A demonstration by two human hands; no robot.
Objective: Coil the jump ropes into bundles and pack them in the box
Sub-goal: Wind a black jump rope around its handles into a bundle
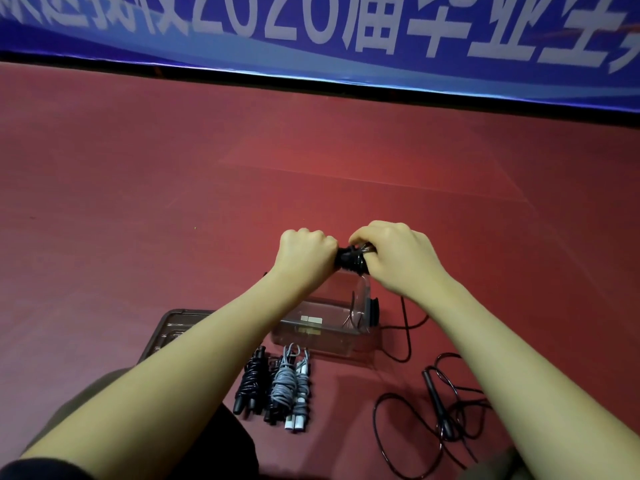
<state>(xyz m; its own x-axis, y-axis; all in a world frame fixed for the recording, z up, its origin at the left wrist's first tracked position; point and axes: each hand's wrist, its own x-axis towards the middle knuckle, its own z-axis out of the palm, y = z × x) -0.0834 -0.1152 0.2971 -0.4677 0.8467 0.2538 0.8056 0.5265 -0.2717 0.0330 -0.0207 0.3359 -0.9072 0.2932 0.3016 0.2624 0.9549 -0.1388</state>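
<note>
Both my hands are raised above the floor with a black jump rope bundle (pixel 349 262) between them. My left hand (pixel 306 252) grips its left end in a fist. My right hand (pixel 394 258) curls over its right end, fingers pinching the wound cord. Below them stands a clear plastic box (pixel 323 336), partly hidden by my left forearm. In front of the box lie coiled bundles: black ones (pixel 251 382) and grey ones with white handles (pixel 289 386). A loose black rope (pixel 440 407) with a black handle sprawls on the floor at the right.
A dark plastic lid or tray (pixel 173 329) lies left of the box. The floor is red (pixel 138 202); a blue banner (pixel 346 39) with white characters runs along the far edge. My knees show at the bottom.
</note>
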